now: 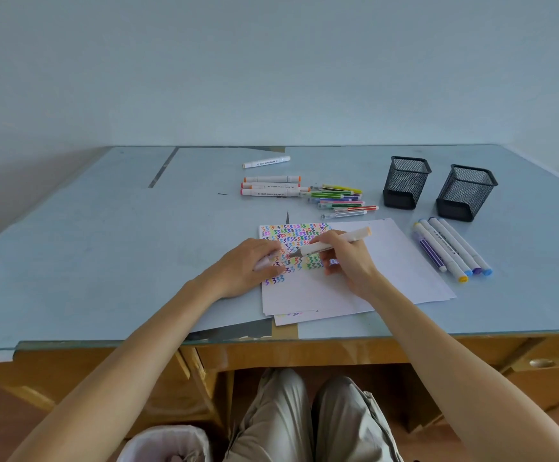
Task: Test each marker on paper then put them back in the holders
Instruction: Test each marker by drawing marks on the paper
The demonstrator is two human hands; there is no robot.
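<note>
So the desk (pixel 104 228) is the big blue-grey slab here, and the paper (pixel 354 288) stack sits dead centre at the near edge, already about half covered in little coloured squiggles up in its 10 o'clock corner.

The two mesh holders (pixel 406 181) (pixel 467 191) stand up at roughly 2 o'clock from the hands, both looking empty as far as I can tell through the mesh. Nothing has gone back in them yet.

Loose markers are in three bunches: fat white ones plus a pile of thin coloured pens (pixel 338 198) at 12 o'clock, one stray white marker (pixel 266 161) further back, and a row of four or five fat markers (pixel 451 248) at 3 o'clock, lying with caps pointing toward 5 o'clock.

The one in play is the peach-capped marker (pixel 334 243). Its long axis runs from 2 o'clock (tail cap) down to 8 o'clock (tip), and the tip is right at the paper among the squiggles. The right hand (pixel 348 258) has it in a writing grip, fingers curled round the barrel, forearm coming in from 5 o'clock. The left hand (pixel 248 265) lies on the sheet just beside the tip and seems to hold a pale cap (pixel 263 263) under its fingers, though it's partly hidden.

My guess: the cap goes back on next, and the tip is already aimed at the left hand, so that's a short trip.
</note>
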